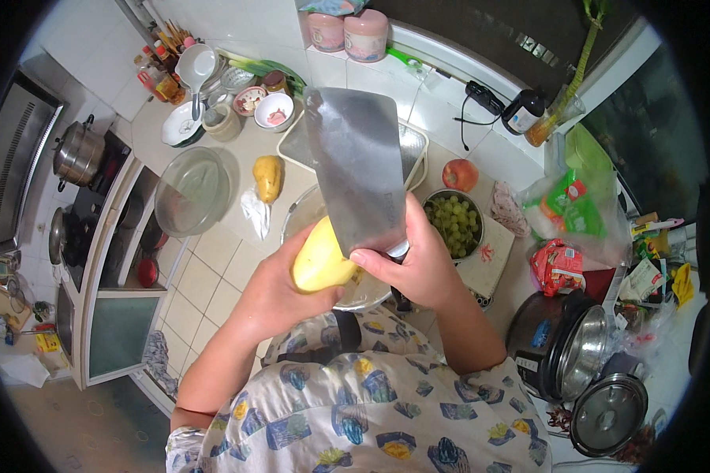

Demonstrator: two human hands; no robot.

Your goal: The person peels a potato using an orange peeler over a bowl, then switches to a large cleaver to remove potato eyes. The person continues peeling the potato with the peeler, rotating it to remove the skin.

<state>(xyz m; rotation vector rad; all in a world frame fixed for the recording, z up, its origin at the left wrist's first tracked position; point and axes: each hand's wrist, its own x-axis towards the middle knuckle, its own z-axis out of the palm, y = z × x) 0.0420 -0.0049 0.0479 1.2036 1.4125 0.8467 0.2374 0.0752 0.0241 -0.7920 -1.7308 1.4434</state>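
Note:
My left hand (278,290) is closed around a peeled yellow potato (324,260). In my right hand (423,260) is a wide steel cleaver (361,165), gripped low near its handle, with the blade pointing up and away from me. The blade's lower corner and my right thumb are at the potato's right side; whether the edge cuts into it I cannot tell. Below both hands is a round basin (294,222), mostly hidden by them. An unpeeled potato (268,177) lies on the counter to the left, beside a crumpled white tissue (255,213).
A clear glass bowl (192,192) stands at the left counter edge. Behind the cleaver is a metal tray (414,145). To the right are a pot of green grapes (454,224), a red apple-like fruit (460,175) and a white board (491,254). Small bowls (274,111) stand at the back left.

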